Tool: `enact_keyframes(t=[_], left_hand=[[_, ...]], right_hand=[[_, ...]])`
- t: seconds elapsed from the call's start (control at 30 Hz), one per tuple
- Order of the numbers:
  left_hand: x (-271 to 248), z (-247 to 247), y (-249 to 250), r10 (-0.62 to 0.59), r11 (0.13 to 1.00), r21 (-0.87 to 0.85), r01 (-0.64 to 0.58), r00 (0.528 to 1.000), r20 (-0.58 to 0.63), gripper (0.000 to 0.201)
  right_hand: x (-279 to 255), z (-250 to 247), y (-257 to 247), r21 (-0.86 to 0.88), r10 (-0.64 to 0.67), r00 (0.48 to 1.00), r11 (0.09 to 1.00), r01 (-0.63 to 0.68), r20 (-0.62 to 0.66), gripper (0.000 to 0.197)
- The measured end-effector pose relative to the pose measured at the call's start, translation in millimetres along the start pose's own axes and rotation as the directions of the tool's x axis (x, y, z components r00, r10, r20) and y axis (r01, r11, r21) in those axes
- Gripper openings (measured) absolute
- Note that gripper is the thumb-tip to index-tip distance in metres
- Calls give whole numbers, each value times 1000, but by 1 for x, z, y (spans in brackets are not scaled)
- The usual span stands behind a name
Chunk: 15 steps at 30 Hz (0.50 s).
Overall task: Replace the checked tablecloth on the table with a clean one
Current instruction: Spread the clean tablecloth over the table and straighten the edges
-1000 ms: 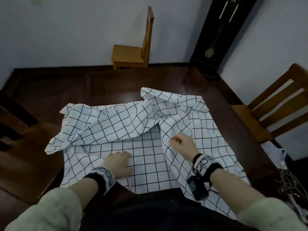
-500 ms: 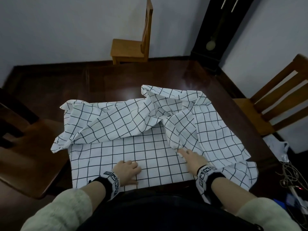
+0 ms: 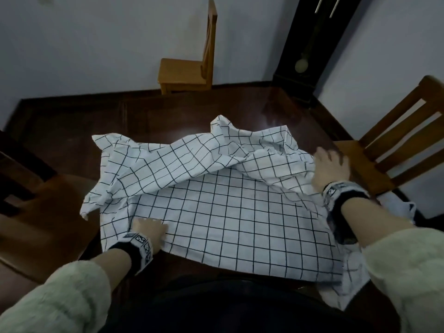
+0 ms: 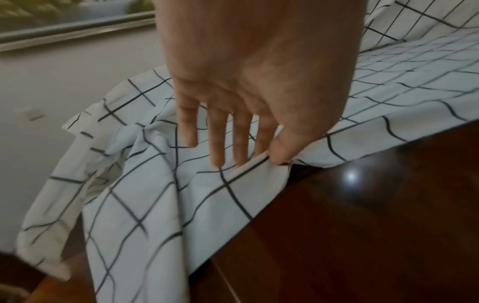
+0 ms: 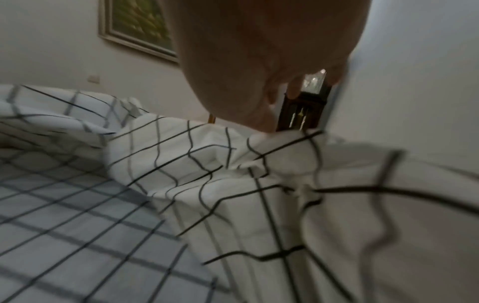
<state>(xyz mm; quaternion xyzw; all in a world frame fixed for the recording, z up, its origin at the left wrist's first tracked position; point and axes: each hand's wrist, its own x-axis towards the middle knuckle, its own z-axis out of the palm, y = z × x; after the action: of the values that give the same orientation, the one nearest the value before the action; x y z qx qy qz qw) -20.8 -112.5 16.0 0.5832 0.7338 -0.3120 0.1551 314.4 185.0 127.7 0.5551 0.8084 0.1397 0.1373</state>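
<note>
A person's left hand (image 3: 150,230) pins the near-left part of a checked tablecloth (image 3: 223,210) to a dark wooden table (image 3: 182,116); the wrist view shows the fingers (image 4: 216,141) straight and slightly apart on top of the fabric, with the thumb tucked against a fold at the hem just beneath them. The right hand (image 3: 330,168) is at the bunched right side of the cloth, its fingertips past the heaped folds; blur leaves it unclear whether those fingers are apart or clamped on any fabric. The cloth lies half flat and half rumpled, heaped beyond both hands, with its right edge spilling off the table. It looks thin, light and limp, likely to slide easily on the polished wood, so a hem or corner pinched between thumb and fingers seems the surest hold.
</note>
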Motion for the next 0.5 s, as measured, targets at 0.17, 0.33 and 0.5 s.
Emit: enact_keyframes(t=[0.17, 0.33, 0.5], left_hand=[[-7, 14, 33, 430, 895, 21, -445, 852, -299, 56], [-3, 20, 50, 392, 920, 55, -388, 907, -153, 50], [-5, 19, 51, 478, 877, 139, -461, 868, -138, 32]], right_hand=[[-64, 13, -87, 259, -500, 854, 814, 520, -141, 58], [-124, 54, -137, 409, -764, 630, 623, 667, 137, 61], [-153, 85, -152, 306, -757, 624, 651, 695, 194, 65]])
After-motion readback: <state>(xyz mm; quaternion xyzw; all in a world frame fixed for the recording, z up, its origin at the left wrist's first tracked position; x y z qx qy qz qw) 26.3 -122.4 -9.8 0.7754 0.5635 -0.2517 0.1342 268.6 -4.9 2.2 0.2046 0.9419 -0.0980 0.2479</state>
